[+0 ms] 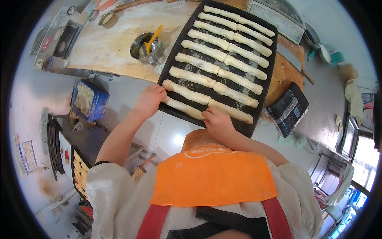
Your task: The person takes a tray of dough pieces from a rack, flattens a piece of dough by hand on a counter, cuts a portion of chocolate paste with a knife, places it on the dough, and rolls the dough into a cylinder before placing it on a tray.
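A large black baking tray (246, 128) reaches over the edge of the worktable toward me. Pale ropes of dough (207, 49) lie across it in two columns, with pairs meeting end to end near the middle. At the tray's near edge, a dough rope (184, 109) lies between my hands. My left hand (149, 101) is closed at its left end, by the tray's corner. Its right end is pinched in my right hand (219, 122), just in front of another rope (230, 112). Fingertips of both hands are partly hidden against the dough.
On the floured wooden worktable (99, 51) stands a steel pot (137, 43) with a yellow-handled tool (154, 36). A long knife (289, 58) and a black package (287, 109) lie right of the tray. A blue crate (101, 104) sits low at left, above a tray of shaped pieces (79, 175).
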Demonstrator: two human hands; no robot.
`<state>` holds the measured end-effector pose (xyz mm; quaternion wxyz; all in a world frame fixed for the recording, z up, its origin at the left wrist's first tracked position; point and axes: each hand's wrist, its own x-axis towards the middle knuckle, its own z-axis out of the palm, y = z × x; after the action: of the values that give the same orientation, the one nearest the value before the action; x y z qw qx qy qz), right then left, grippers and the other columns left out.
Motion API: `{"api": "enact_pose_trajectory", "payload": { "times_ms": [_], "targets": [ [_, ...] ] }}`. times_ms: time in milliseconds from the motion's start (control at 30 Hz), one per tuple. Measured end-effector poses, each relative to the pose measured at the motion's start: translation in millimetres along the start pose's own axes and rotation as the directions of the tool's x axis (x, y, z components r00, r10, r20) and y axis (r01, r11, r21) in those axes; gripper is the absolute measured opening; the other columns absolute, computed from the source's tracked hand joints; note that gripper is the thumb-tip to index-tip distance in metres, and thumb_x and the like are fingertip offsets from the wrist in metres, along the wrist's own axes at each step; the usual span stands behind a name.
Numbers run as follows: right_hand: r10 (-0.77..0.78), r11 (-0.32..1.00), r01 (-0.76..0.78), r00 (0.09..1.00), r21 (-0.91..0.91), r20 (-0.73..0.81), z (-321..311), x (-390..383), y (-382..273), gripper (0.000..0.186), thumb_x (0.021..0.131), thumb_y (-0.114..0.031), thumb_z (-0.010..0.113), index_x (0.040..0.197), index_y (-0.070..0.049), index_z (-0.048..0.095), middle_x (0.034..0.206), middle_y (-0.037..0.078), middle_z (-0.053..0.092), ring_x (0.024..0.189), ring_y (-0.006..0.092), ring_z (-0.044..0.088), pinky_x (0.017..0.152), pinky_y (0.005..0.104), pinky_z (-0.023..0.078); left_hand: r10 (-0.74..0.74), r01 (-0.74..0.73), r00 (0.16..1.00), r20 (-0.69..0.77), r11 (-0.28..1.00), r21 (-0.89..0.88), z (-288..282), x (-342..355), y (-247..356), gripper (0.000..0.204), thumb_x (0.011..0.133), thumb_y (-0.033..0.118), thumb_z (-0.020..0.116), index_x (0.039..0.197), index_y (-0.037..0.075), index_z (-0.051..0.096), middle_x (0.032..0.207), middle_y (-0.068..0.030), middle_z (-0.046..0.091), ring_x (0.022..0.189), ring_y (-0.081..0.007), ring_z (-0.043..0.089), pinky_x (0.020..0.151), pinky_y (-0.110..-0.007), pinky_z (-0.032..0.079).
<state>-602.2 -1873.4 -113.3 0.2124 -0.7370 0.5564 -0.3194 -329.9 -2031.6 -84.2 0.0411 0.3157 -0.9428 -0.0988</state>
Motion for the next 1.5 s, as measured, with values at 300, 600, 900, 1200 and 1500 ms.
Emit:
{"api": "enact_pose_trajectory", "payload": {
  "times_ms": [300,600,900,1200,1500],
  "targets": [
    [0.266,0.959,-0.272,0.961,0.078,0.077,1.0,-4.2,0.1,0.022,0.079,-0.010,0.071,0.097,0.000,0.064,0.089,0.018,0.066,0.086,0.0379,0.065,0.075,0.0447,0.053,-0.138,0.136,0.982,0.128,0.990,0.023,1.5,4.0,20.5,0.021,0.071,0.009,0.076,0.091,0.012,0.068,0.088,-0.0050,0.057,0.094,-0.0282,0.059,0.083,-0.043,0.051],
    [0.388,0.908,-0.408,0.904,0.091,0.182,-24.8,-13.3,1.5,0.019,0.083,-0.017,0.071,0.096,-0.003,0.070,0.086,0.015,0.070,0.082,0.0355,0.067,0.071,0.0430,0.054,0.049,-0.043,0.999,0.011,0.942,-0.332,0.6,23.1,69.5,0.035,0.074,0.019,0.080,0.105,0.009,0.070,0.104,-0.0081,0.067,0.102,-0.0294,0.061,0.085,-0.038,0.051],
    [0.481,0.835,-0.465,0.877,0.294,0.021,-102.0,-83.0,39.9,0.018,0.086,-0.018,0.069,0.100,-0.007,0.072,0.090,0.013,0.071,0.083,0.0345,0.068,0.072,0.0405,0.055,0.157,-0.140,0.985,0.068,0.969,-0.205,16.8,58.6,111.6,0.023,0.073,0.020,0.079,0.091,0.009,0.071,0.088,-0.0060,0.062,0.094,-0.0283,0.060,0.085,-0.043,0.047],
    [0.683,0.701,-0.671,0.532,0.243,-0.501,-290.7,-199.0,198.9,0.017,0.084,-0.015,0.064,0.097,-0.007,0.070,0.089,0.017,0.070,0.082,0.0349,0.068,0.072,0.0419,0.055,-0.432,0.432,0.901,0.025,0.893,-0.124,-5.8,51.1,143.1,0.031,0.081,0.013,0.075,0.106,-0.003,0.068,0.102,-0.0193,0.068,0.092,-0.0328,0.065,0.084,-0.041,0.051],
    [0.514,0.195,-0.965,-0.050,0.174,-0.856,-528.1,-357.7,553.8,0.056,0.075,-0.024,0.075,0.128,-0.009,0.063,0.125,0.020,0.063,0.116,0.0364,0.060,0.096,0.0445,0.050,-0.185,0.180,0.983,0.008,0.940,-0.289,8.2,220.8,388.8,0.024,0.082,-0.004,0.067,0.106,-0.003,0.067,0.096,-0.0156,0.066,0.085,-0.0307,0.064,0.073,-0.035,0.051]
  ]
}}
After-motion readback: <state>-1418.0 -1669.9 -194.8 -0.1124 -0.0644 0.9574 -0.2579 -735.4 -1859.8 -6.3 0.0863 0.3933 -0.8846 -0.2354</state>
